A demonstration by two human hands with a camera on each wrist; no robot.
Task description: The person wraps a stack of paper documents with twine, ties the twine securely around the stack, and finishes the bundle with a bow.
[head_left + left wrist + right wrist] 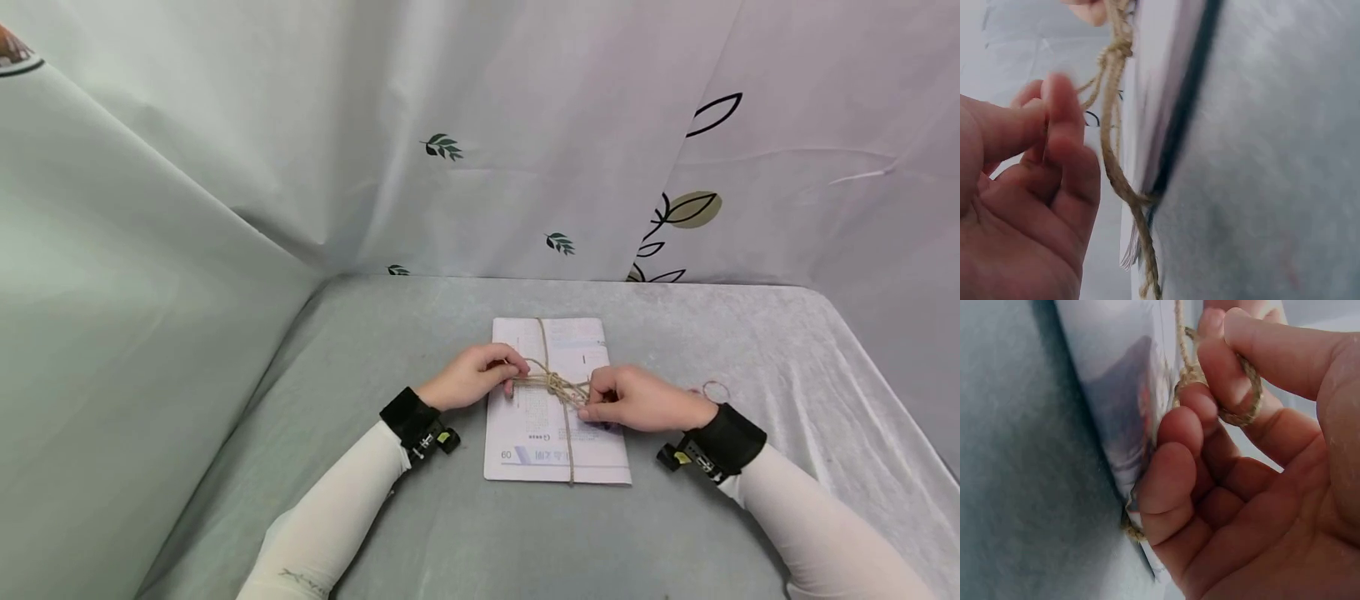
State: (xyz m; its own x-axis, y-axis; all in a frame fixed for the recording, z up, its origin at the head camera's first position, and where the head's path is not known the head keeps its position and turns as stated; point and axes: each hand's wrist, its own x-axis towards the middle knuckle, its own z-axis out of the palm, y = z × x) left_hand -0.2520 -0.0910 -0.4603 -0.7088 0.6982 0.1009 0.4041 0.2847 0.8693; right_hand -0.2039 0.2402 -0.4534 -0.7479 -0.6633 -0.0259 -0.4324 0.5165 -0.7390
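Note:
A folded stack of newspaper (525, 450) lies flat on a cloth-covered table, bound crosswise with brown twine (569, 450). At the middle of its upper face the strands meet in a knot (553, 382). My left hand (472, 375) is at the left of the knot, thumb and forefinger pinching a twine strand; a thicker strand (1110, 125) hangs beside these fingers in the left wrist view. On the other side my right hand (637, 398) pinches twine between thumb and forefinger. In the right wrist view a twine loop (1254, 394) curves round that forefinger. The pinched ends are hidden by the fingers.
Grey-white cloth (405, 317) covers the table and has creases on the right. Just beyond my right wrist lies a thin reddish loop of string (716, 382). A pale curtain with leaf prints (525, 100) hangs behind the table, and another hanging cloth (150, 292) closes the left side.

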